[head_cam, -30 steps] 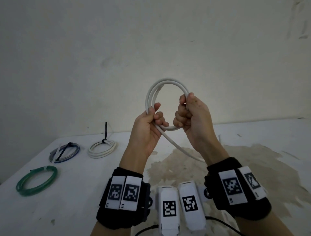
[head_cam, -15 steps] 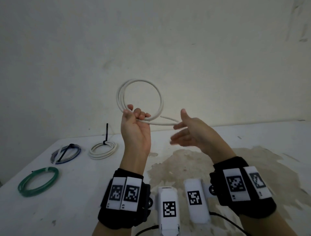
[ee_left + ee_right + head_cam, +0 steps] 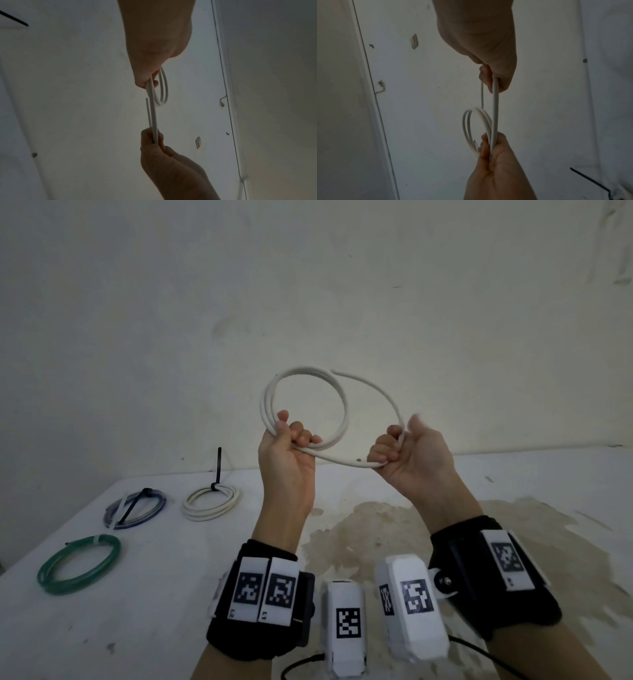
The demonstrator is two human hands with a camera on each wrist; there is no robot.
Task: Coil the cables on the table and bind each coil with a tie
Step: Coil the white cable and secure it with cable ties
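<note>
A white cable (image 3: 342,402) is held up in the air above the table, wound into a few loops. My left hand (image 3: 291,440) grips the bottom of the coil (image 3: 162,94), fingers curled round the strands. My right hand (image 3: 397,450) grips the loose tail (image 3: 383,395), which arcs from the coil's top over to it. The wrist views show the same: the tail (image 3: 494,105) runs straight between the two fists, with the coil (image 3: 474,128) by the left hand (image 3: 489,152). The right hand (image 3: 154,139) pinches the strand from below in the left wrist view.
On the white table (image 3: 164,594) at the left lie three bound coils: a white one (image 3: 209,501) with a black tie (image 3: 218,470) sticking up, a blue-and-clear one (image 3: 135,508), and a green one (image 3: 78,564). A brown stain (image 3: 376,529) marks the table's middle.
The right hand let go of the coil, opened, then closed on the loose tail and carried it to the right. The left hand kept the coil and shifted slightly.
</note>
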